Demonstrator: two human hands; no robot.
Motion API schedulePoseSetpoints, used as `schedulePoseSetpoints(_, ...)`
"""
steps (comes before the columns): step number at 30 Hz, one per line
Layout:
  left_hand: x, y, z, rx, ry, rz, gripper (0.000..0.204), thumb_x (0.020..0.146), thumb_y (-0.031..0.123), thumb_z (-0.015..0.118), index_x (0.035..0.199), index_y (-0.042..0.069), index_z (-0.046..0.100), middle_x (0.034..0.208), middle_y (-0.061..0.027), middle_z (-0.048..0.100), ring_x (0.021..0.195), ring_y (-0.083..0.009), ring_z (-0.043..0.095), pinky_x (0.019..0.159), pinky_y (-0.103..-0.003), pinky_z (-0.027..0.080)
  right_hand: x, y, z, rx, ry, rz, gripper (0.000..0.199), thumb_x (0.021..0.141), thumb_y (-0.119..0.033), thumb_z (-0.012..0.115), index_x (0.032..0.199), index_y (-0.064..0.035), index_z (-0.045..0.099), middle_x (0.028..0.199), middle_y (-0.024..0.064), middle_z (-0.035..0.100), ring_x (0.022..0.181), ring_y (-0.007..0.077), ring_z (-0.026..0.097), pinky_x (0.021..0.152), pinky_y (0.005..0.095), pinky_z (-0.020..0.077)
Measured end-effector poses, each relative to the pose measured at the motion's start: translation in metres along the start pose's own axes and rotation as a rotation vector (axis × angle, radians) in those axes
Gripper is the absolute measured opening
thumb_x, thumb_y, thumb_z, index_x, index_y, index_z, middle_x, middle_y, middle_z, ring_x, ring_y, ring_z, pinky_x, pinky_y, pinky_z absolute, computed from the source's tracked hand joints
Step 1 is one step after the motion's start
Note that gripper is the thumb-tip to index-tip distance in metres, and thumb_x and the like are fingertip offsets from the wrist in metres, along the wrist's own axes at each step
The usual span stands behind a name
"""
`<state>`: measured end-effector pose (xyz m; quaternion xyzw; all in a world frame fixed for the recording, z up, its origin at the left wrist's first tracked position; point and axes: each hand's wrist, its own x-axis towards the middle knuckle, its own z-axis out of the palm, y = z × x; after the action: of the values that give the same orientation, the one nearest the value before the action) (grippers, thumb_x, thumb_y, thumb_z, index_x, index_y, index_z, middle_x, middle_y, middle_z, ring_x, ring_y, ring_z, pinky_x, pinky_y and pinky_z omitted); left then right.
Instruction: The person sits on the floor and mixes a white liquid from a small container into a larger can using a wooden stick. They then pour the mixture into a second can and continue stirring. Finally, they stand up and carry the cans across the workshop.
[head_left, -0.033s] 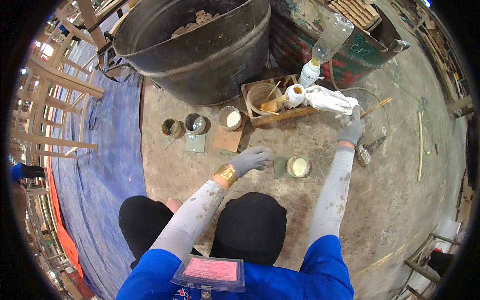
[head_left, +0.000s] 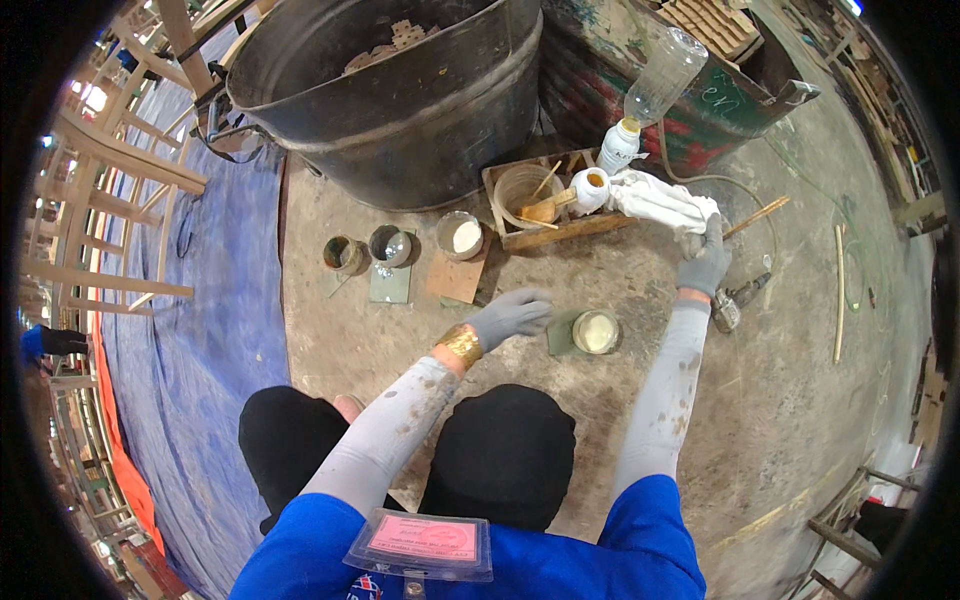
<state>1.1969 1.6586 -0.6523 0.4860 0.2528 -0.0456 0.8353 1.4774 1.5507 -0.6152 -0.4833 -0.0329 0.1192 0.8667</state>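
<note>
White rag (head_left: 660,200), upper right: right hand (head_left: 704,258) seems to pinch its end; left hand (head_left: 512,318), mid-frame, is loose, empty. Likely picking up; lifting calls for clearing the bottle (head_left: 590,192).

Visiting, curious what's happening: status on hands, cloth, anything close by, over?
Right hand at near end of white cloth. Left hand beside jar. Stick close to right hand.

Workshop: metal drum (head_left: 420,145), wooden frames (head_left: 130,161)
</note>
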Motion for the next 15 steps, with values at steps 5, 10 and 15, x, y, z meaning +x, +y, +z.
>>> schedulePoseSetpoints(5, 0.045, 0.032, 0.063, -0.44, 0.088, 0.036, 0.053, 0.085, 0.044, 0.053, 0.126, 0.014, 0.04, 0.114, -0.0039, 0.05, 0.099, -0.0196, 0.053, 0.083, -0.035, 0.047, -0.073, -0.043, -0.01, -1.158, -0.368, -0.578, 0.025, 0.08, -0.003, 0.054, 0.105, 0.0034, 0.056, 0.096, 0.0168, 0.055, 0.081, 0.0225, 0.056, 0.069, 0.0341, 0.0448)
schedulePoseSetpoints(10, 0.081, 0.057, 0.093, -0.508, -0.036, 0.201, 0.044, 0.083, 0.035, 0.058, 0.117, 0.01, 0.048, 0.097, -0.0061, 0.059, 0.082, -0.0149, 0.057, 0.074, -0.029, 0.047, -0.159, -0.036, 0.01, -0.828, -0.462, -0.59, 0.021, 0.083, -0.007, 0.05, 0.101, 0.0009, 0.057, 0.081, 0.0078, 0.052, 0.057, 0.0126, 0.047, 0.046, 0.0227, 0.0355)
schedulePoseSetpoints(15, 0.071, 0.048, 0.09, 0.129, 0.109, 0.39, 0.023, 0.083, 0.015, 0.053, 0.1, 0.0, 0.056, 0.086, -0.0022, 0.059, 0.074, -0.0108, 0.053, 0.068, -0.027, 0.044, -0.18, -0.057, -0.007, -0.638, -0.052, -0.139, 0.032, 0.091, -0.027, 0.037, 0.104, -0.0042, 0.055, 0.063, -0.0052, 0.042, 0.047, 0.0031, 0.034, 0.041, 0.0195, 0.0237)
